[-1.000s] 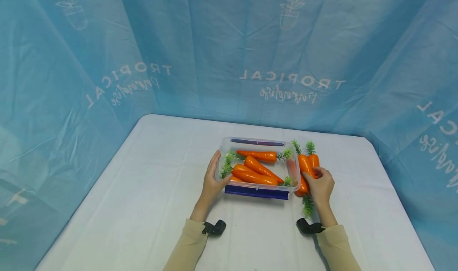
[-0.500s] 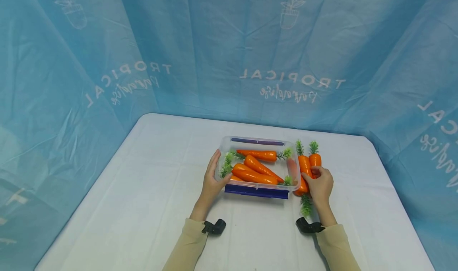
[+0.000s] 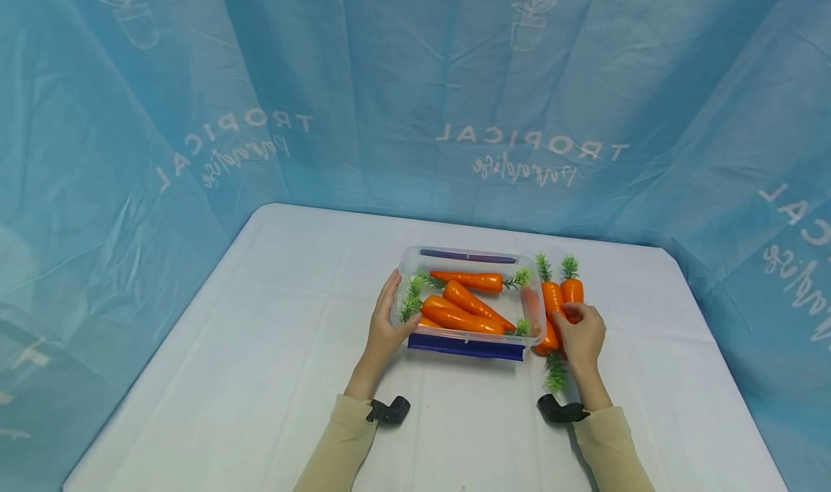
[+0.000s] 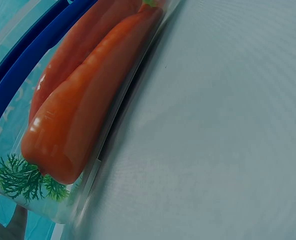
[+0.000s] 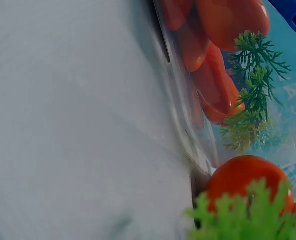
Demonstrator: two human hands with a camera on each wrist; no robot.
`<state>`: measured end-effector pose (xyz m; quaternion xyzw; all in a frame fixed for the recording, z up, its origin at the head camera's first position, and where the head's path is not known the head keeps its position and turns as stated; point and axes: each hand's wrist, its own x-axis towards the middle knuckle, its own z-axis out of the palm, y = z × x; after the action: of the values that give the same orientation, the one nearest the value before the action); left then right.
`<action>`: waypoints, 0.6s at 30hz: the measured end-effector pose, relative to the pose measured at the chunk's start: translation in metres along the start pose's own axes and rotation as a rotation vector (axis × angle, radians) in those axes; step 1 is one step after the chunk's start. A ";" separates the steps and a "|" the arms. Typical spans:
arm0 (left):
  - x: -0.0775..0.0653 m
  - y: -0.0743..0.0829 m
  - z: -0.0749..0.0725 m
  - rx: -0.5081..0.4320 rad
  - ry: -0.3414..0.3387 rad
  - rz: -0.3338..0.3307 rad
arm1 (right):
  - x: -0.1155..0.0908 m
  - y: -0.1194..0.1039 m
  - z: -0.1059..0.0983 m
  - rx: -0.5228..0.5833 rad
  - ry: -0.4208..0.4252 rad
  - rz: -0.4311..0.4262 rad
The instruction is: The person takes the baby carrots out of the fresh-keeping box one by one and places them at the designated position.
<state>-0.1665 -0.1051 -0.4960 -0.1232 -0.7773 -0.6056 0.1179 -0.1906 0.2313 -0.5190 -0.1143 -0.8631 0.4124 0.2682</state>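
Observation:
In the head view a clear plastic box [image 3: 522,290] with blue clips [image 3: 465,345] holds several orange carrots [image 3: 474,306] with green tops. My left hand [image 3: 384,331] lies against the box's left side, fingers straight along the wall and thumb at the front corner. Beside the box's right wall lie more carrots, among them a middle carrot [image 3: 552,297] and a right-hand carrot [image 3: 572,289], tops pointing away, and a front carrot [image 3: 547,343] with its top towards me. My right hand [image 3: 584,335] pinches the right-hand carrot between thumb and fingers. Its lower part is hidden by the hand.
A white-covered table [image 3: 311,319] carries everything. Blue printed curtains [image 3: 389,81] enclose its back and sides. In the right wrist view a leafy green top [image 5: 248,215] stands close to the camera, by the box corner.
The right-hand and middle carrots' leafy ends have shifted slightly to the right, so these carrots lie straighter beside the box. My left hand and the box have stayed in place.

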 end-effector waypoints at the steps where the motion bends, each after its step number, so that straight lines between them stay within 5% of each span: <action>1: 0.000 0.000 0.000 0.000 -0.001 -0.002 | 0.001 0.000 -0.001 0.009 -0.001 0.005; 18: 0.001 0.001 0.001 0.017 0.008 0.002 | 0.011 -0.042 -0.016 0.263 0.015 -0.075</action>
<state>-0.1671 -0.1040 -0.4955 -0.1206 -0.7819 -0.5992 0.1225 -0.1901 0.2193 -0.4743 -0.0489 -0.8034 0.5106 0.3026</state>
